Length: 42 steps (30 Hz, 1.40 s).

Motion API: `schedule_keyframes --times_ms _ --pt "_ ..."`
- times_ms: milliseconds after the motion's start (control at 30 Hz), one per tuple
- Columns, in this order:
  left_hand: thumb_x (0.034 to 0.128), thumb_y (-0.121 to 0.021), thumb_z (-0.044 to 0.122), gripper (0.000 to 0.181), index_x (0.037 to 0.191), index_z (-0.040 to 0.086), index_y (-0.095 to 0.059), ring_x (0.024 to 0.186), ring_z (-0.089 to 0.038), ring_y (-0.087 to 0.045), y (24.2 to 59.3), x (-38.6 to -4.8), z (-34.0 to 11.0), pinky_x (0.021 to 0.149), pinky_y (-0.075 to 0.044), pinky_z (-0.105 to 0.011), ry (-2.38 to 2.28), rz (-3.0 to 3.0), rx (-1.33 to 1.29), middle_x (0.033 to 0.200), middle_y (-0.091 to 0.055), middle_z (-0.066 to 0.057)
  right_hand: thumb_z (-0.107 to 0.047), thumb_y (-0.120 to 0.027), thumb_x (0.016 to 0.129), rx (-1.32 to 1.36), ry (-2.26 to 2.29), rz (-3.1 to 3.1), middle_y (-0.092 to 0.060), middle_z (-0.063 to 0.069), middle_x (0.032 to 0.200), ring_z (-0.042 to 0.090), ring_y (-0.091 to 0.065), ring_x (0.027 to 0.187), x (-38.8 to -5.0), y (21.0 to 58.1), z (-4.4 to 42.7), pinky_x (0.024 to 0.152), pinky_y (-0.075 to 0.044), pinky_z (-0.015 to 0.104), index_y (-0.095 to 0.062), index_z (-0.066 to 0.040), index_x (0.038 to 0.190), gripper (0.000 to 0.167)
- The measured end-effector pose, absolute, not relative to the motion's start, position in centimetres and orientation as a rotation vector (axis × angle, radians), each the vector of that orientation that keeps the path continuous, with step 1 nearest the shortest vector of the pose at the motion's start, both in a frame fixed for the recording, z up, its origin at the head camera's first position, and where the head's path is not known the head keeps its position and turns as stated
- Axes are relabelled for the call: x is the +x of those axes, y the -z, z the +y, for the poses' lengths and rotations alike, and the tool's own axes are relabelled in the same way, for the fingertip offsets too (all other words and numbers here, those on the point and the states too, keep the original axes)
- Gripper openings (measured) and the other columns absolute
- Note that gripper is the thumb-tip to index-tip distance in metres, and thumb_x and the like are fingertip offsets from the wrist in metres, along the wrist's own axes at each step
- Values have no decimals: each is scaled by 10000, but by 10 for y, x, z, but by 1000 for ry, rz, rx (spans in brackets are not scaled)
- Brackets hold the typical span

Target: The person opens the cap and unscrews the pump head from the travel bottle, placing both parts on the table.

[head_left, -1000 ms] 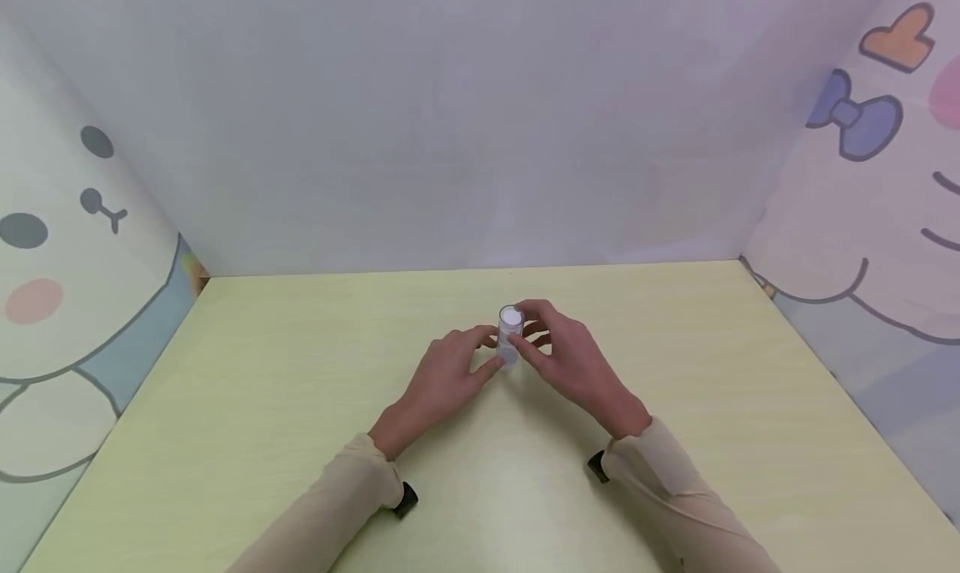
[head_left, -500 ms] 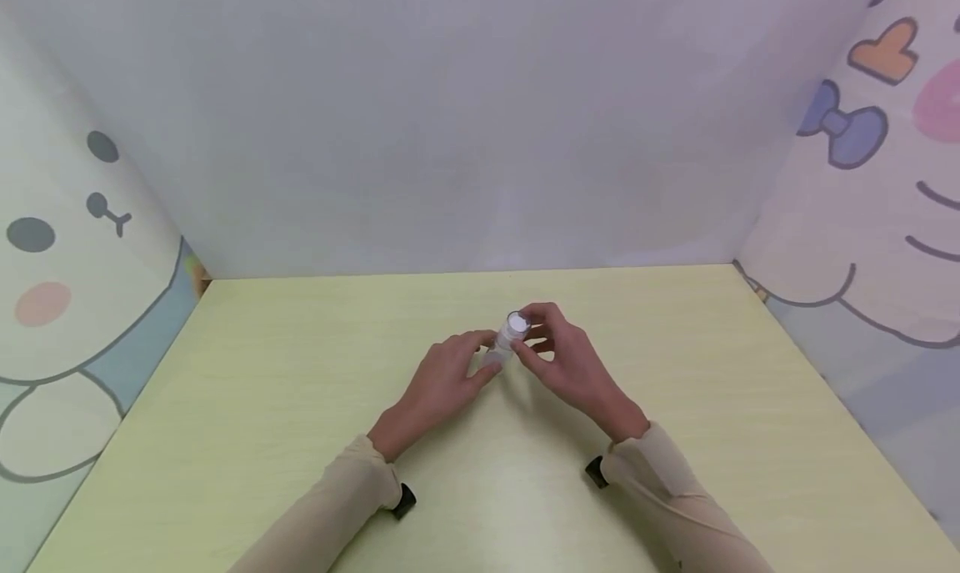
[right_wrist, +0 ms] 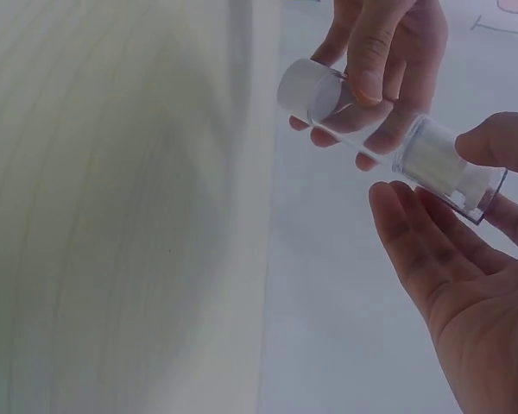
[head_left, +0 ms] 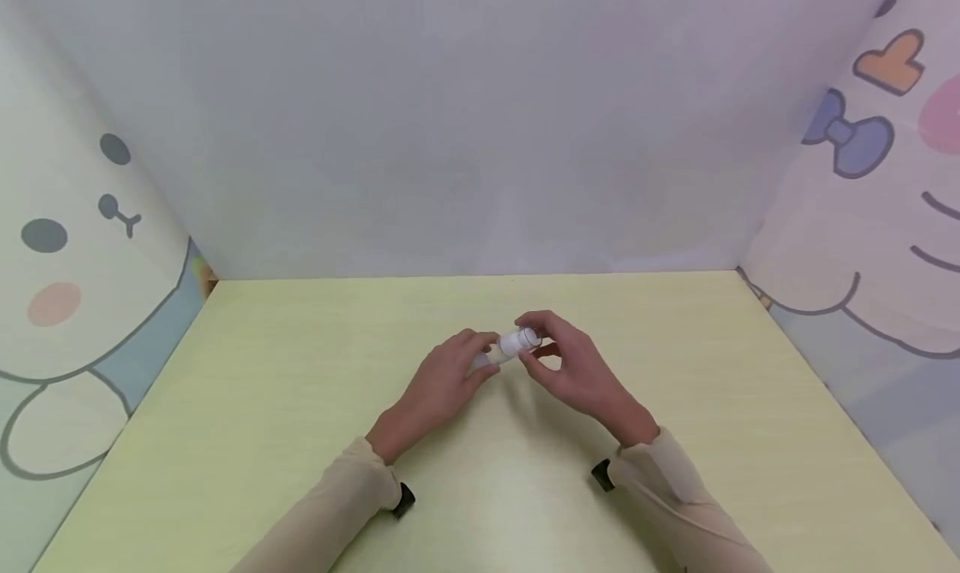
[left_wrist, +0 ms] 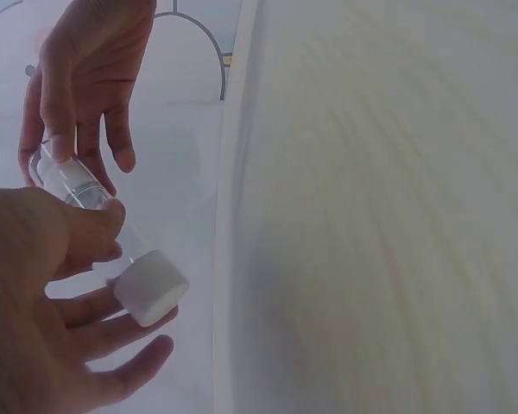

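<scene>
A small clear bottle (head_left: 497, 354) lies tilted between my two hands above the table. In the right wrist view it has a white end (right_wrist: 299, 86), a see-through middle and a white part under a clear cap (right_wrist: 482, 195). My left hand (head_left: 447, 373) pinches the clear middle between thumb and fingers, close to the white end. At the other end my right hand (head_left: 567, 363) holds the clear cap between thumb and index finger. In the right wrist view its other fingers (right_wrist: 432, 250) stand out, apart from the bottle.
A pale yellow table (head_left: 300, 331) lies beneath both hands. Behind it rises a plain grey-white wall (head_left: 472, 123), with cartoon-printed panels (head_left: 67, 173) at the left and right sides.
The bottle has tipped from nearly upright to lying slanted, its capped end swinging right and down. Both hands keep hold of it, and the right hand has lowered slightly.
</scene>
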<state>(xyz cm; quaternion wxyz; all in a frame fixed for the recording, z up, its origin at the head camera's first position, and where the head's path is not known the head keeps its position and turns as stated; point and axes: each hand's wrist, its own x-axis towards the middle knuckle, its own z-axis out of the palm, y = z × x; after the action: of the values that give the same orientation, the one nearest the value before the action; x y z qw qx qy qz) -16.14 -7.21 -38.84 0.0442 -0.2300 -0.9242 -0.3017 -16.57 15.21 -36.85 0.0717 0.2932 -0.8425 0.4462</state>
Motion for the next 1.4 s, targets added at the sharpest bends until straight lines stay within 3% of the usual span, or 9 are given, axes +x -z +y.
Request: schedule_keyframes --times_ms 200,400,567,800,1133,1400 --pt "970 -757 269 404 1356 209 -652 931 -158 -599 385 -161 -76 745 -519 -298 798 -2799 -712 1159 -649 -41 24 -739 927 948 -1207 -2538 -654 53 1181 167 -653 1031 -165 373 153 836 -630 306 -557 -48 1263 389" --pt "976 -751 301 398 1356 233 -654 936 -133 -530 384 -158 -78 741 -492 -259 772 -2793 -764 1121 -601 -15 -74 -797 919 977 -1063 -2574 -606 -9 1212 100 -608 991 -164 377 152 846 -589 303 -586 -119 1247 392" --pt "978 -745 338 381 1335 226 -669 980 -160 -547 381 -156 -77 720 -505 -258 706 -2769 -786 1143 -629 1 -85 -810 911 963 -1038 -2578 -610 -26 1195 95 -603 992 -163 377 152 828 -586 302 -604 -137 1225 379" --pt "939 -789 369 354 1255 228 -715 875 -134 -525 374 -154 -77 618 -456 -211 599 -2720 -765 1129 -686 49 -90 -808 915 948 -1054 -2577 -622 -23 1209 92 -616 996 -165 377 153 827 -600 304 -611 -141 1246 388" --pt "929 -796 387 362 1240 215 -726 824 -116 -501 372 -154 -78 589 -410 -195 572 -2691 -772 1072 -677 56 -117 -822 907 923 -1093 -2579 -639 -29 1181 94 -610 954 -167 375 155 762 -596 379 -628 -154 1242 389" --pt "945 -779 374 355 1254 209 -717 846 -123 -538 374 -154 -76 608 -440 -207 576 -2699 -778 1084 -684 37 -121 -832 898 924 -1131 -2561 -647 -24 1166 96 -621 918 -167 372 155 763 -609 386 -643 -147 1230 383"
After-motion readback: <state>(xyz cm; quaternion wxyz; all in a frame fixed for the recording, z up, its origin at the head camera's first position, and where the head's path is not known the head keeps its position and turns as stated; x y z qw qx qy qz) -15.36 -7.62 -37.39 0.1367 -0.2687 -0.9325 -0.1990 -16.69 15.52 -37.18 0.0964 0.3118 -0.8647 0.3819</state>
